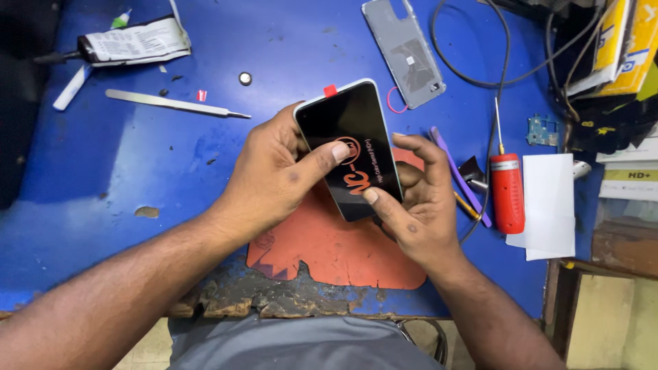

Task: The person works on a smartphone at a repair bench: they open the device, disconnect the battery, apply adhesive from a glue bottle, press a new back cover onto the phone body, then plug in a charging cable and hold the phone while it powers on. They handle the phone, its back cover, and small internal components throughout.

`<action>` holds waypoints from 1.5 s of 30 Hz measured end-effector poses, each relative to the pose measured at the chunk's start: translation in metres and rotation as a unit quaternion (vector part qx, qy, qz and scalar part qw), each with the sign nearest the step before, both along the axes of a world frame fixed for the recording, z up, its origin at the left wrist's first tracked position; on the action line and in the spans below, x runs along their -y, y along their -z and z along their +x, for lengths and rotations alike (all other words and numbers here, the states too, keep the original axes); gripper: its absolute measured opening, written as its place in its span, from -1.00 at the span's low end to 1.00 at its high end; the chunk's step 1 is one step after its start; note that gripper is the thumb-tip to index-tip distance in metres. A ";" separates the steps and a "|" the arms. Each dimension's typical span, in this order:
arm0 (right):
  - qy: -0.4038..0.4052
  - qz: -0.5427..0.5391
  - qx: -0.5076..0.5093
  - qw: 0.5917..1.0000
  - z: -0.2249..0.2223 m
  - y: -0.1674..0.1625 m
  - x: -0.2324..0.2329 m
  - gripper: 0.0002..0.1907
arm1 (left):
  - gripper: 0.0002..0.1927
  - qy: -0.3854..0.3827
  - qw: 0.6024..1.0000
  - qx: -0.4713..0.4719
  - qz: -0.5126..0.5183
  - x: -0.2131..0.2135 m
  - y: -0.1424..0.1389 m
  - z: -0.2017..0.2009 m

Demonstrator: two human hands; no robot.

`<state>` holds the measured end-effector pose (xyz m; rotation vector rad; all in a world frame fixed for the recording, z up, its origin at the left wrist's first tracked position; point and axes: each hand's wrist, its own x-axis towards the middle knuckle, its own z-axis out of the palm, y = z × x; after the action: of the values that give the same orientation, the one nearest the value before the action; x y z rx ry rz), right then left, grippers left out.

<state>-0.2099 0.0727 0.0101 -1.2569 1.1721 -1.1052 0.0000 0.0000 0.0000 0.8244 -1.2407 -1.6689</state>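
Nearest the camera, a grey garment [301, 346] fills the bottom edge, and both forearms reach forward over the chipped front edge of a blue worktable [103, 178]. A torn orange mat [329, 250] lies on the table just beyond that edge, beneath the hands.

Above the mat, both hands hold a smartphone [349, 147], screen up and tilted, its top corner pointing away from the person. The glass is black and carries an orange-and-white protective film with a small red pull tab [330, 90] at the top edge. The left hand [271, 178] clamps the phone's left side: its fingers curl behind the body while the thumb presses flat across the screen near the middle. The right hand [418, 205] grips the lower right edge: the thumb tip rests on the glass, the index finger arches beside the right edge, and the remaining fingers close behind the phone.

Just right of the hands lie a purple plastic pry tool [449, 161] and a red-handled screwdriver [507, 192], the latter touching a sheet of white paper [552, 205]. To the left, well apart, lie metal tweezers [171, 103].

Farther back, a detached phone back cover [404, 51] rests inner side up, crossed nearby by black cables [473, 79]. A small round coin cell [245, 78] sits left of it, and a black glue tube [130, 44] lies near the far left corner. Stacked boxes [627, 48] occupy the far right.
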 end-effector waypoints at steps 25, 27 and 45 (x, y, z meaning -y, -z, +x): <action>-0.014 -0.002 0.003 1.000 -0.001 -0.005 0.009 -0.32 | -0.68 0.039 0.998 -0.047 -0.005 0.010 -0.002 0.006; -0.014 0.001 0.000 1.000 -0.001 -0.005 0.009 -0.32 | -0.70 0.036 0.999 -0.039 -0.013 0.010 -0.002 0.005; -0.019 -0.008 0.015 1.000 -0.005 -0.005 0.008 -0.23 | -0.79 0.099 0.991 0.014 0.088 -0.007 0.006 -0.012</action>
<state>-0.2145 0.0644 0.0155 -1.2657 1.1137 -1.1033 -0.0118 0.0066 -0.0057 0.8558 -1.2397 -1.9546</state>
